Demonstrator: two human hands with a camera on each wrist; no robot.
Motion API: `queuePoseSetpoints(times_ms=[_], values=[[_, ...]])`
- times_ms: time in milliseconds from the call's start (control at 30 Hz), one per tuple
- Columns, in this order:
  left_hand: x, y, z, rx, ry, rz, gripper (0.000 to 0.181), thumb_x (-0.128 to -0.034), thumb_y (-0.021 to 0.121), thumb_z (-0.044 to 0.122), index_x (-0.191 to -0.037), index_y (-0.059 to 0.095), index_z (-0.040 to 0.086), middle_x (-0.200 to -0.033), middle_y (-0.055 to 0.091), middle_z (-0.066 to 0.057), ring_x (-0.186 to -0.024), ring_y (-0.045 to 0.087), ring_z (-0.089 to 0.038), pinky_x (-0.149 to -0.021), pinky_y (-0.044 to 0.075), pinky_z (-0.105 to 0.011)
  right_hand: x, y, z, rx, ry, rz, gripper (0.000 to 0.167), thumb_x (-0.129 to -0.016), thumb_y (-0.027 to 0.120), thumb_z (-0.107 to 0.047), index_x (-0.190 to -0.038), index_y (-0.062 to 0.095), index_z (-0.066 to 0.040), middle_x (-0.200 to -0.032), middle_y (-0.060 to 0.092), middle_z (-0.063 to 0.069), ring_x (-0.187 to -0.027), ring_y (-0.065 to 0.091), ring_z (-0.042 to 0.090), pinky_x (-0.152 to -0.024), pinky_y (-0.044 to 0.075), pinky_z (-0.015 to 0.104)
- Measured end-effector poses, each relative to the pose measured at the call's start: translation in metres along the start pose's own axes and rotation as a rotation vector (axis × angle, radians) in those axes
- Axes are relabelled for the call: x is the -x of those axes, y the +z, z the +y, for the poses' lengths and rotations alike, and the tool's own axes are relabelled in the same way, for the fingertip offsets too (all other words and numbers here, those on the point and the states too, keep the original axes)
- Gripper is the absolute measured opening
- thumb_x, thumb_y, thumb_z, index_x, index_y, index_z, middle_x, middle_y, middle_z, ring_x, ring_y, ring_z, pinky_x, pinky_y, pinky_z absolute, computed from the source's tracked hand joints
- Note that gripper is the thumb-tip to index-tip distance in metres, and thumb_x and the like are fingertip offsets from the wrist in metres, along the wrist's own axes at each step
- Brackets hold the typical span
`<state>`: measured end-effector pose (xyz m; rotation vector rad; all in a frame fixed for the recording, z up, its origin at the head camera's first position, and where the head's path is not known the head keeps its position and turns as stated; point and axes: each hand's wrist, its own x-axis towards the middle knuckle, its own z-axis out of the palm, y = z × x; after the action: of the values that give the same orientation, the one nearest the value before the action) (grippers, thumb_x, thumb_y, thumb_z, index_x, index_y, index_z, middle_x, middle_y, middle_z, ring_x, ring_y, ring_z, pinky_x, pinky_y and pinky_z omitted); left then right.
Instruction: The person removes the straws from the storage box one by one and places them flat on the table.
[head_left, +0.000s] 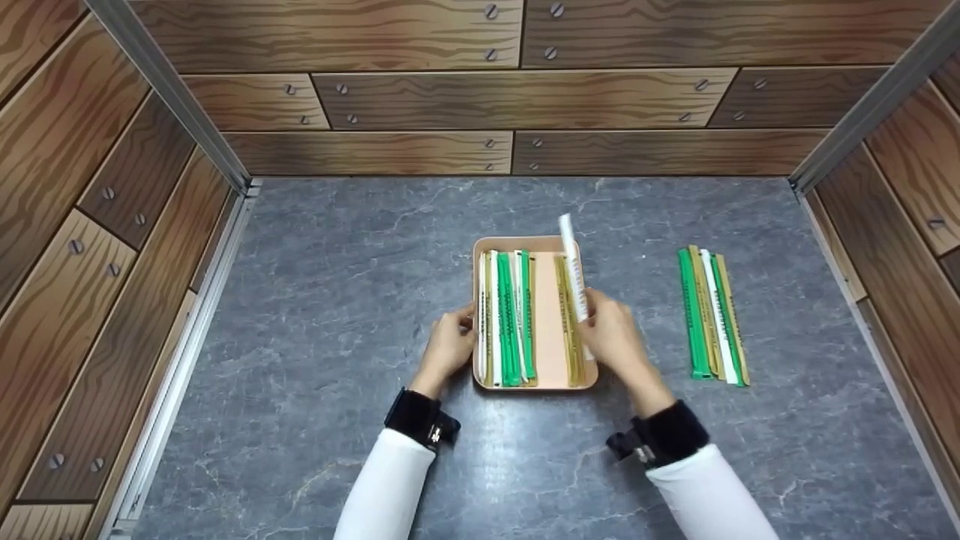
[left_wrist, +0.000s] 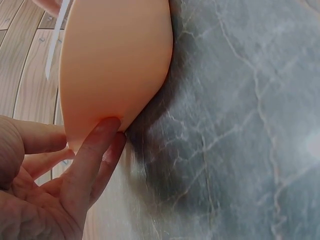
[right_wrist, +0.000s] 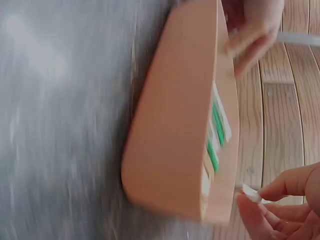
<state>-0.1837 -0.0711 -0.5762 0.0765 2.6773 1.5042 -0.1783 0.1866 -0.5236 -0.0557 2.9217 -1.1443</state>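
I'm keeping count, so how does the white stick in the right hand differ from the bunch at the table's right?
Number: the white stick is single; the bunch holds several.
Color: the white stick is white; the bunch mixes green, gold and white.
Place: the right hand pinches the white stick at the tray; the bunch lies on the table.
Shared: long, slim shapes.

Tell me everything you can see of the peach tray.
The peach tray is an open-topped rectangle with rounded corners and smooth walls, plastic by its look. It sits upright on the grey marbled tabletop. Green, white and gold stick packets line its left side, gold ones lie nearer its right, with bare floor between. The left hand grips its left wall; the right hand holds a white packet over its right side; whether that hand touches the tray is unclear.
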Motion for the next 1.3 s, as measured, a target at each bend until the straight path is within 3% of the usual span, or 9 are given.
queuePoseSetpoints(times_ms=[133, 267, 533, 733, 967, 1300], values=[[0.000, 0.000, 0.000, 0.007, 0.005, 0.002, 0.047, -0.0856, 0.061, -0.005, -0.133, 0.059, -0.001, -0.095, 0.072, -0.017, -0.086, 0.068, -0.026, -0.077, 0.056, -0.037, -0.002, -0.021, 0.016, 0.016, 0.029, 0.087, 0.051, -0.080, 0.059, 0.007, -0.131, 0.054, 0.011, -0.095, 0.067, 0.025, -0.082, 0.068, 0.035, -0.067, 0.057, 0.045], [0.000, 0.000, 0.001, 0.011, 0.003, -0.003, 0.047, -0.0863, 0.061, -0.004, -0.134, 0.058, -0.001, -0.096, 0.072, -0.017, -0.087, 0.068, -0.027, -0.077, 0.056, -0.038, -0.001, -0.037, 0.038, 0.083, 0.098, 0.124, 0.049, -0.083, 0.058, 0.005, -0.132, 0.055, 0.008, -0.098, 0.067, 0.023, -0.083, 0.068, 0.035, -0.064, 0.055, 0.044], [0.000, 0.000, 0.000, -0.005, -0.006, -0.007, 0.047, -0.0868, 0.060, -0.003, -0.134, 0.058, 0.000, -0.096, 0.072, -0.015, -0.082, 0.067, -0.022, -0.073, 0.055, -0.036, 0.006, -0.049, 0.081, 0.222, 0.261, 0.103, 0.047, -0.086, 0.055, -0.002, -0.133, 0.057, 0.001, -0.105, 0.068, 0.019, -0.085, 0.065, 0.038, -0.057, 0.050, 0.046], [0.000, 0.000, -0.001, 0.002, -0.006, -0.004, 0.049, -0.0854, 0.059, -0.005, -0.134, 0.058, 0.000, -0.096, 0.072, -0.016, -0.084, 0.067, -0.024, -0.074, 0.055, -0.036, 0.007, -0.051, 0.099, 0.299, 0.366, 0.053, 0.048, -0.087, 0.050, 0.002, -0.134, 0.058, -0.004, -0.117, 0.062, 0.030, -0.091, 0.062, 0.047, -0.051, 0.048, 0.050], [0.000, 0.000, 0.000, -0.007, -0.003, -0.004, 0.049, -0.0853, 0.060, -0.004, -0.134, 0.059, 0.001, -0.097, 0.072, -0.017, -0.085, 0.068, -0.024, -0.076, 0.055, -0.036, 0.006, -0.052, 0.109, 0.352, 0.395, 0.024, 0.044, -0.090, 0.052, -0.001, -0.134, 0.059, -0.004, -0.123, 0.057, 0.034, -0.095, 0.059, 0.054, -0.061, 0.050, 0.061], [0.000, 0.000, 0.000, 0.002, -0.006, -0.010, 0.049, -0.0854, 0.060, -0.004, -0.134, 0.058, 0.000, -0.096, 0.072, -0.016, -0.088, 0.068, -0.025, -0.077, 0.056, -0.036, 0.005, -0.052, 0.117, 0.415, 0.358, 0.056, 0.029, -0.093, 0.053, -0.002, -0.119, 0.067, -0.003, -0.108, 0.061, 0.036, -0.089, 0.061, 0.053, -0.056, 0.048, 0.062]])
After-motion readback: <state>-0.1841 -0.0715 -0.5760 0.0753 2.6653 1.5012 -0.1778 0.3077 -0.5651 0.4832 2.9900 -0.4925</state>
